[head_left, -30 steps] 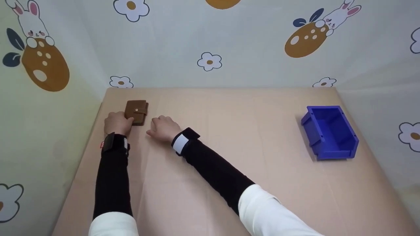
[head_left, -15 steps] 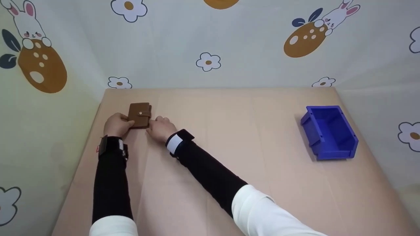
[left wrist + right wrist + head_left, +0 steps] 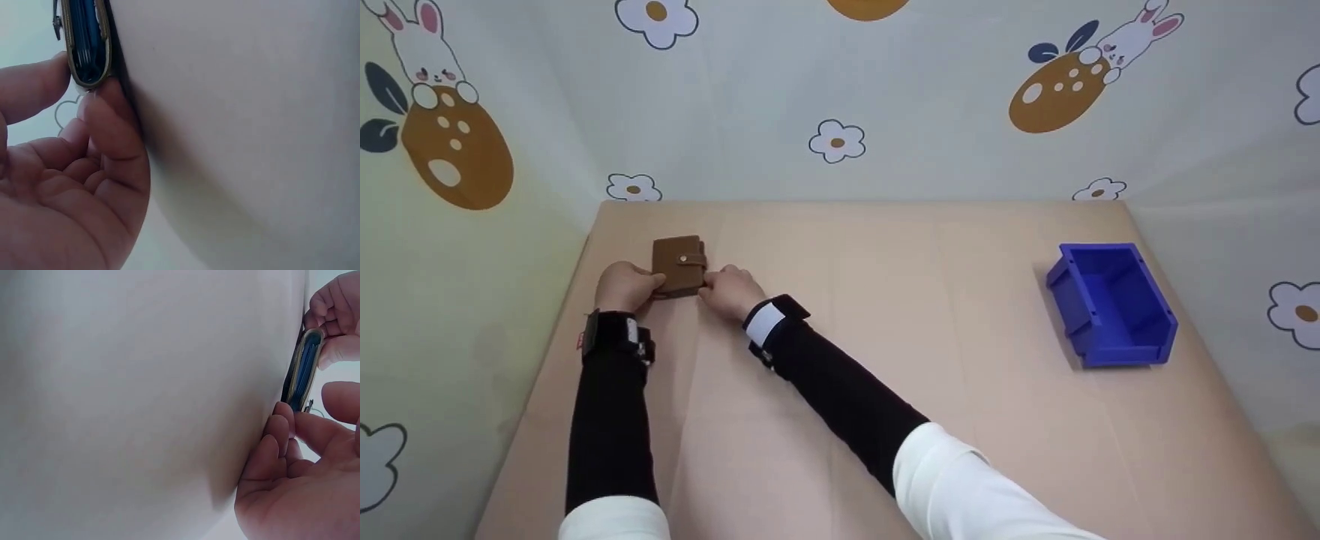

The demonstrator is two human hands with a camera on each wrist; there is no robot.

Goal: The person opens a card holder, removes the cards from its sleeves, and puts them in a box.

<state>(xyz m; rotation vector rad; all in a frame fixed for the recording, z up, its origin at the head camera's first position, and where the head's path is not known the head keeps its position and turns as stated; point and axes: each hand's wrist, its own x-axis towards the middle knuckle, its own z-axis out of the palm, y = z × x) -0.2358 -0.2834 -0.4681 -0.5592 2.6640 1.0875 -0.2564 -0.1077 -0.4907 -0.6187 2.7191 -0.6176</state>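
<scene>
A brown wallet [image 3: 679, 266] with a snap strap lies near the table's far left corner, its lower edge seemingly raised a little. Dark blue inner layers show between its covers in the left wrist view. My left hand [image 3: 626, 286] pinches the wallet's left lower side, thumb on top and a finger underneath. At the strap side, my right hand [image 3: 732, 291] touches the edge with bent, loose fingers. The right wrist view shows the right thumb [image 3: 340, 400] apart from the wallet.
A blue plastic bin [image 3: 1114, 304] stands at the right of the tan tabletop [image 3: 885, 315]. A patterned wall covering [image 3: 750, 105] rises behind the table and along both sides.
The wallet has shifted slightly right and toward me, with its lower edge seemingly lifted. The left thumb has come onto its cover, and the right hand has reached its right edge.
</scene>
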